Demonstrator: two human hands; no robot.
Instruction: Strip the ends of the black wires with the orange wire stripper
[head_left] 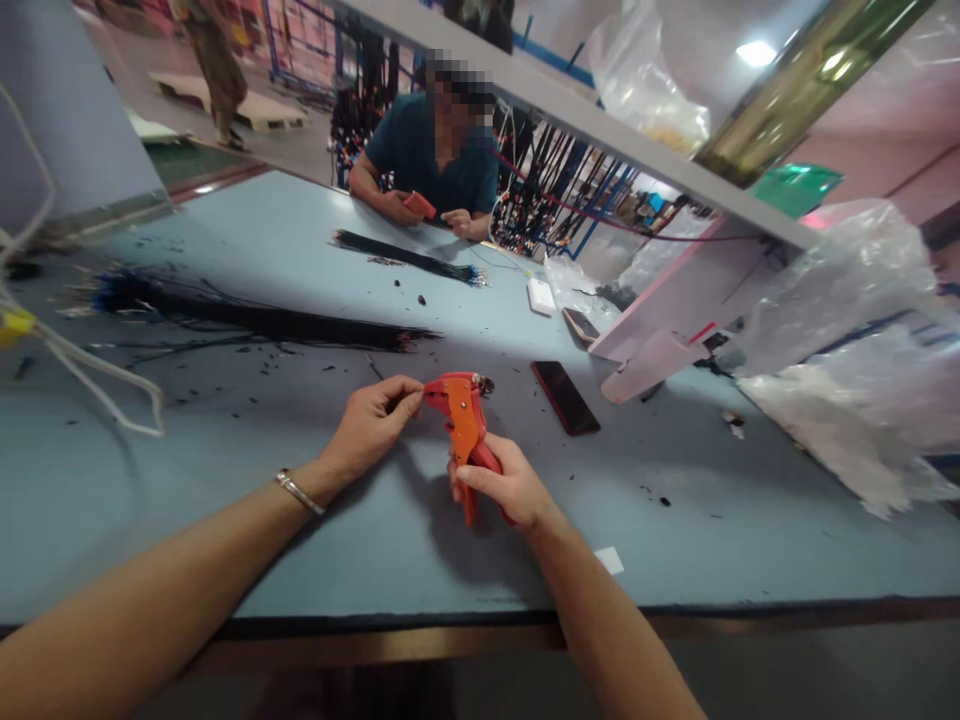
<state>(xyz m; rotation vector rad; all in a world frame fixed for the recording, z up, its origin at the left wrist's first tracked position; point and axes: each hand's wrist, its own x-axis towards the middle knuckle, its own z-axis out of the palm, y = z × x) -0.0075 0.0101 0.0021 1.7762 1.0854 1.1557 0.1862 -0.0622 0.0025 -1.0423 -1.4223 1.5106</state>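
Observation:
My right hand (506,480) is wrapped round the handles of a red and orange wire stripper (463,415), held upright above the table. My left hand (379,420) is closed in a pinch at the left side of the stripper's jaws. A thin black wire (374,367) shows behind the left hand and appears to be held in it; its end at the jaws is hidden by the fingers. Beyond my left hand lies a long bundle of black wires (285,325) with bare and blue ends.
Across the table (315,560) a person (427,160) sits holding a red tool, behind a smaller wire bundle (409,256). A phone (565,397), another phone (581,325) and a white box (540,296) lie to the right. Plastic bags (847,380) and a white cable (105,385) flank the workspace.

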